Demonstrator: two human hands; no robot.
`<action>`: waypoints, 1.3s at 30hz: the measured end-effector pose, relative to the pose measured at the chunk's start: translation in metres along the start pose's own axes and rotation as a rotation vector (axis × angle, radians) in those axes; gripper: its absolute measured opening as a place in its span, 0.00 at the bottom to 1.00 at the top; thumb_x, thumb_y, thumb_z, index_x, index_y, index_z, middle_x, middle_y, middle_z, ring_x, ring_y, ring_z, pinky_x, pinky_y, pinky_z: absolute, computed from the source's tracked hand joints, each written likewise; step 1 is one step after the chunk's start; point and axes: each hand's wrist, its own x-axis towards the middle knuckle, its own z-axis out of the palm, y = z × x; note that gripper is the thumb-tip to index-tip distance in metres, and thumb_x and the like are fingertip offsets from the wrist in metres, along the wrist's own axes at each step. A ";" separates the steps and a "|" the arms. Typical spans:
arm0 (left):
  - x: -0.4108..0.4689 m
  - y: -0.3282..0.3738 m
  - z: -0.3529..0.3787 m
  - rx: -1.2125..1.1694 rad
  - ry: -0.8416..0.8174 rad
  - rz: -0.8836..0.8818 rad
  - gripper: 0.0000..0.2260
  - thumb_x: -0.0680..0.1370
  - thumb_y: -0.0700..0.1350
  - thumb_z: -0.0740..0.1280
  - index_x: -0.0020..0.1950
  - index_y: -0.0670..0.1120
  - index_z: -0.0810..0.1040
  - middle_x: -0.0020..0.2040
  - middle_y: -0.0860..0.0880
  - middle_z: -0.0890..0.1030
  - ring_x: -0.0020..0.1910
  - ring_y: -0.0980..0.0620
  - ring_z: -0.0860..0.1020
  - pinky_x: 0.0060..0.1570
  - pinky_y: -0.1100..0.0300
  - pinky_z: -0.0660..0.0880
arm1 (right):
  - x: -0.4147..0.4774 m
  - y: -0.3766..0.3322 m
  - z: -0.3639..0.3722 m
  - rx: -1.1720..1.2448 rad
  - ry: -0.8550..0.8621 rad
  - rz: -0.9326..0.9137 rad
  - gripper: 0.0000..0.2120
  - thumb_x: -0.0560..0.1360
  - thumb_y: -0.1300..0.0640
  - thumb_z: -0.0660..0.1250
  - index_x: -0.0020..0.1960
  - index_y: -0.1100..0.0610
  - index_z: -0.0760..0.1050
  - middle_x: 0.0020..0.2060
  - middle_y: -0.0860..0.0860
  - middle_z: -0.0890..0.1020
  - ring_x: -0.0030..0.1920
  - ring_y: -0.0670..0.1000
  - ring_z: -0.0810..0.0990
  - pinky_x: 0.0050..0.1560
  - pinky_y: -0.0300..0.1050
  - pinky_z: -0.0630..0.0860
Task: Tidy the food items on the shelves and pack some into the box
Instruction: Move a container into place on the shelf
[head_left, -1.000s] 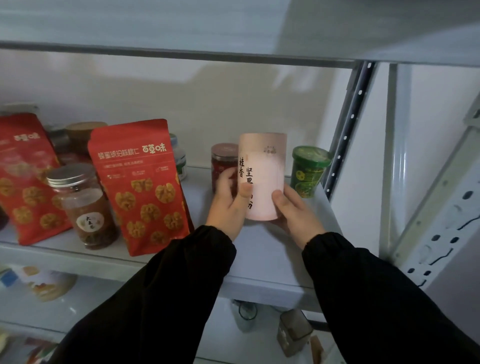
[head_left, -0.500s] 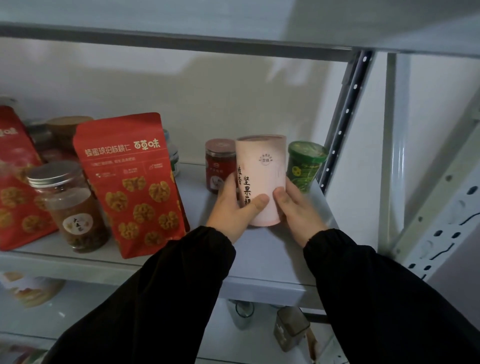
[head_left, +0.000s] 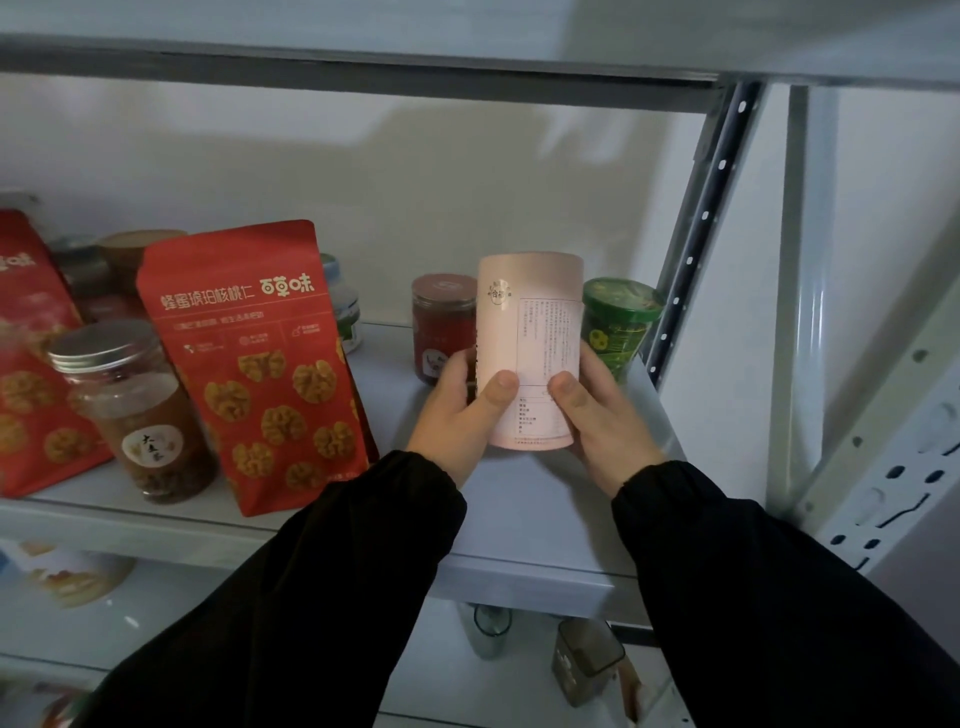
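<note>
- Pink canister (head_left: 530, 332) upright, fine-print panel facing me, low over the right end of the shelf (head_left: 519, 519); I can't tell if its base touches.
- Left hand (head_left: 462, 410) and right hand (head_left: 602, 415): each grip wrapped round its lower half, thumbs on the front.
- Red jar (head_left: 441, 317) just behind on the left, green cup (head_left: 618, 322) on the right.
- Red walnut pouch (head_left: 254, 364) stands well left.

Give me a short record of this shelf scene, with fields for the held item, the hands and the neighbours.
held item: pink canister, upright, fine print facing camera
hands: left hand and right hand grip its sides
behind it: red-lidded jar at left, green cup at right
further left: red walnut pouch, metal-lidded jar
support: grey shelf
</note>
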 end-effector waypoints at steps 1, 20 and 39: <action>0.000 0.001 0.000 -0.008 0.013 0.004 0.27 0.68 0.64 0.72 0.63 0.55 0.74 0.56 0.57 0.86 0.57 0.57 0.84 0.52 0.60 0.80 | 0.000 0.000 0.000 0.023 -0.006 0.005 0.50 0.63 0.32 0.80 0.78 0.48 0.66 0.65 0.52 0.83 0.66 0.57 0.82 0.65 0.63 0.78; 0.001 -0.001 -0.003 -0.081 -0.097 -0.032 0.41 0.64 0.69 0.79 0.72 0.53 0.74 0.67 0.48 0.82 0.67 0.47 0.81 0.62 0.50 0.79 | -0.005 -0.002 -0.001 -0.065 -0.036 0.008 0.20 0.75 0.46 0.71 0.66 0.45 0.76 0.62 0.48 0.85 0.64 0.52 0.83 0.66 0.56 0.79; 0.006 -0.011 -0.001 0.032 0.024 -0.101 0.28 0.75 0.56 0.67 0.74 0.47 0.72 0.61 0.52 0.84 0.56 0.57 0.85 0.48 0.65 0.80 | 0.000 0.002 -0.003 -0.237 0.013 0.043 0.40 0.71 0.46 0.78 0.79 0.41 0.66 0.63 0.46 0.84 0.62 0.49 0.84 0.64 0.57 0.81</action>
